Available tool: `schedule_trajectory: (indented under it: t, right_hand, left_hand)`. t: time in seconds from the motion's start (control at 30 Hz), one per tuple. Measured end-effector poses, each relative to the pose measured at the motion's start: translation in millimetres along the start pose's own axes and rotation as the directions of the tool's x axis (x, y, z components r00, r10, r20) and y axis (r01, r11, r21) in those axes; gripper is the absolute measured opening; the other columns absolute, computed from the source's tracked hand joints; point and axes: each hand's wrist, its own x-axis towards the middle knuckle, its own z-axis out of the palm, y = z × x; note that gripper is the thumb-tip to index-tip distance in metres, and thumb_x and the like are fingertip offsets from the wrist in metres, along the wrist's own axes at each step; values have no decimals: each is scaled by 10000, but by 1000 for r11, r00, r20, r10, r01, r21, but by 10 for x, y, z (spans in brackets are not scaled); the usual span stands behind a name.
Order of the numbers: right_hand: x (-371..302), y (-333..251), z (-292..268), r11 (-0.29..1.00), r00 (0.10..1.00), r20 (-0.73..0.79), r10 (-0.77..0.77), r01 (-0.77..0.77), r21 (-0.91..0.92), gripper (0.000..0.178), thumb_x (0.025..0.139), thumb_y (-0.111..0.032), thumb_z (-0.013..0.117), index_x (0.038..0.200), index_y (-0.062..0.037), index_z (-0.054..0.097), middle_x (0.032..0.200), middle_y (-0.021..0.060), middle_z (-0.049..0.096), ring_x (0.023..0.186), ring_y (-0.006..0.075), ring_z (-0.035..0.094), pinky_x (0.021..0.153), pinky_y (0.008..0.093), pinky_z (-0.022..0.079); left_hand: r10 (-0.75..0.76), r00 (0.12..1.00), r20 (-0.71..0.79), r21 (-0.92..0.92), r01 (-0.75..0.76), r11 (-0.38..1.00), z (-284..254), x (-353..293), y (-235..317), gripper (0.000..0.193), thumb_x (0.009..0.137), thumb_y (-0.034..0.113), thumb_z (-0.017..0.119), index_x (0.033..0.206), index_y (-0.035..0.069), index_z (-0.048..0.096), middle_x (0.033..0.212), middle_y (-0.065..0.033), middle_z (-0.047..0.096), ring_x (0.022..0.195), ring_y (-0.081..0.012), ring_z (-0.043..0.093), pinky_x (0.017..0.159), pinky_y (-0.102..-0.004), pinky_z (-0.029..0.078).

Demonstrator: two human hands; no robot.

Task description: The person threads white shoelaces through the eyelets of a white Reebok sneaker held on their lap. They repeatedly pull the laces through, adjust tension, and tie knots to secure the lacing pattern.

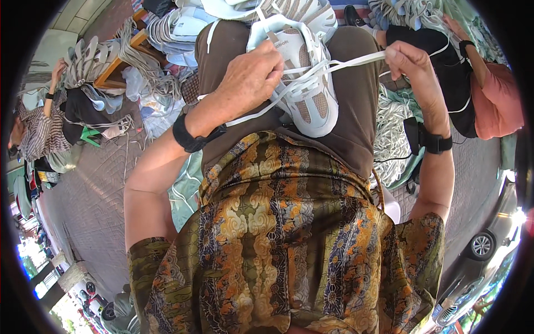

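A white and beige sneaker [320, 106] lies across my lap, its toe toward me. White shoelace [359, 59] crosses over the front of the shoe and stretches out to the right. My right hand [410, 61] pinches that stretched lace, off to the right of the shoe. Against the shoe's left side, my left hand [253, 78] is closed with the fingers curled in; what it grips is hidden. A loose length of lace runs out below my left hand toward my left wrist.
Stacked shoe uppers [181, 36] are piled ahead on the left. A heap of white laces [392, 128] lies by my right leg. One person in a striped shirt [44, 131] sits at left, another in a pink top [498, 106] at right. A parked car [481, 250] stands at lower right.
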Motion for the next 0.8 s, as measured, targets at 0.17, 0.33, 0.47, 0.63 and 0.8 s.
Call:
schedule_trajectory:
  t: [0.17,0.33,0.47,0.63,0.8]
  right_hand:
    - [200,409,-50,672,998,56,40,-68,738,319,987,-291,546,742,-87,528,759,0,501,695,122,498,650,293,450]
    - [222,633,6,574,997,51,59,-76,815,336,969,-290,578,696,-112,497,947,62,627,710,119,533,679,299,482]
    - [202,688,151,560,995,92,42,-99,822,266,937,-305,624,890,-48,672,1071,101,669,775,132,606,713,295,510]
    - [235,344,580,783,993,92,77,-117,611,303,988,-307,549,860,-48,638,953,30,635,743,86,562,682,262,499]
    - [373,257,908,925,967,247,-64,-35,377,322,980,-356,566,939,-51,661,842,-34,580,761,45,528,707,224,458]
  left_hand:
    - [-159,982,98,-156,173,973,-132,-70,76,106,895,120,526,919,17,535,889,-160,589,771,-339,592,669,-425,450]
    - [-197,975,104,-110,208,972,-207,-308,79,78,929,120,500,939,42,498,714,-151,574,680,-364,596,618,-427,440]
    - [-323,939,120,101,312,945,-406,-644,-80,59,944,120,504,950,67,479,715,-167,573,683,-376,603,610,-452,443]
    - [-409,912,9,379,376,846,-859,-1304,-457,65,957,149,482,954,85,475,718,-190,581,687,-410,602,598,-503,440]
    - [-521,849,-87,577,469,669,-1355,-2163,-914,103,967,177,449,942,88,493,722,-211,592,689,-437,593,598,-532,432]
